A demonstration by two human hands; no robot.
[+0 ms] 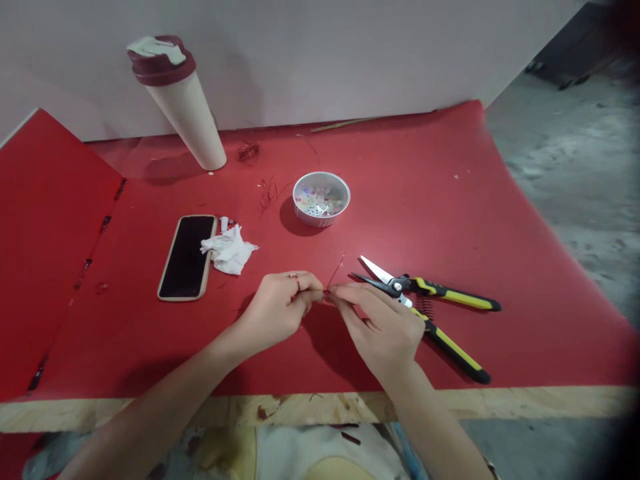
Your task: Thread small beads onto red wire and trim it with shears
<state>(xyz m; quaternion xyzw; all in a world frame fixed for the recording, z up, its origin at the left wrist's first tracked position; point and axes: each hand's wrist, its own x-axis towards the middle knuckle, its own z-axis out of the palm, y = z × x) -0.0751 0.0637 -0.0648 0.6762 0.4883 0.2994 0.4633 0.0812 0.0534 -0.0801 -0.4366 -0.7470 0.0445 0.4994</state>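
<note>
My left hand [281,308] and my right hand [380,323] meet fingertip to fingertip just above the red mat [410,167]. Both pinch a thin red wire [334,275], whose free end sticks up and to the right between them. A small bead-like bit seems to sit where the fingers meet, too small to name. A ring shows on a left finger. Just right of my right hand lie open snips with yellow and black handles [440,303]. A small white bowl of pale beads [321,198] stands beyond the hands.
A phone [187,257] lies face up at the left beside a crumpled white tissue [229,250]. A tall cream tumbler with a dark red lid [183,100] stands at the back left. Red wire scraps [260,180] are scattered near it. The wooden table edge [525,402] runs along the front.
</note>
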